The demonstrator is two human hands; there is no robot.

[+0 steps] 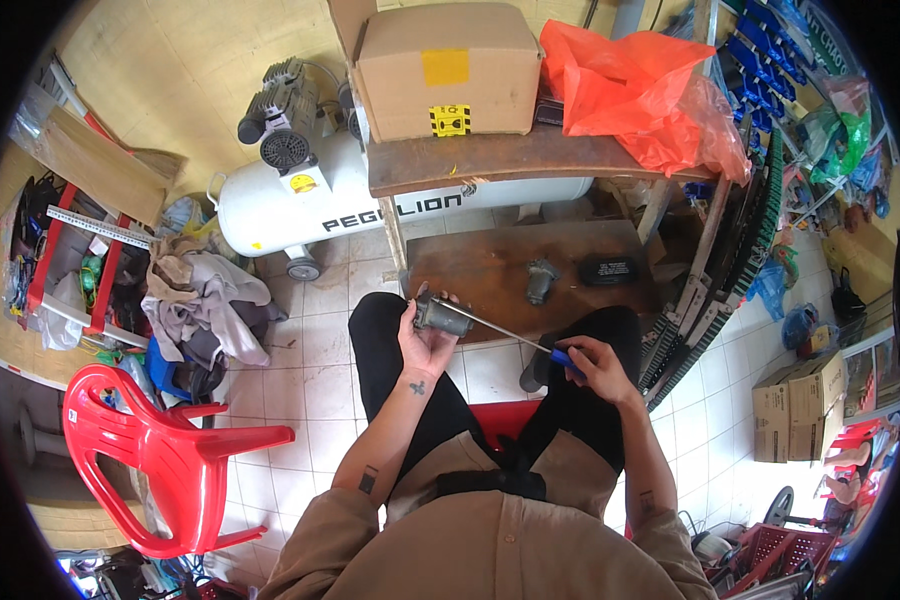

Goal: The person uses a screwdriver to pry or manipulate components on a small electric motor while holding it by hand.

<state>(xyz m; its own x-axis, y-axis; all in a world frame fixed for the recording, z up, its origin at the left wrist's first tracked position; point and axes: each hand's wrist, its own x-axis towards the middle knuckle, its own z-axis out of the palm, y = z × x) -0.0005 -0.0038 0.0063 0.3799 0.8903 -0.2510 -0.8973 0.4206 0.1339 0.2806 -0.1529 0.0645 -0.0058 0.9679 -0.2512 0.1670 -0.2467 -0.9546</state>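
Note:
My left hand (426, 350) is wrapped round a grey cylindrical metal part (444, 318), perhaps a small motor, held above my lap between the knees. In my right hand (603, 372) is the blue handle of a long-shafted screwdriver (510, 334). Its shaft slants up and left, and the tip reaches the upper end of the grey part; whether it sits in a screw is too small to tell. On the low brown shelf (460, 262) beyond my knees lie a second grey metal part (541, 281) and a black oblong case (608, 270).
A cardboard box (448, 60) and an orange plastic bag (620, 90) rest on the wooden bench (470, 165) ahead. Behind it stands a white air compressor (270, 205). A red plastic chair (170, 440) is at my left, brown cartons (798, 410) at far right.

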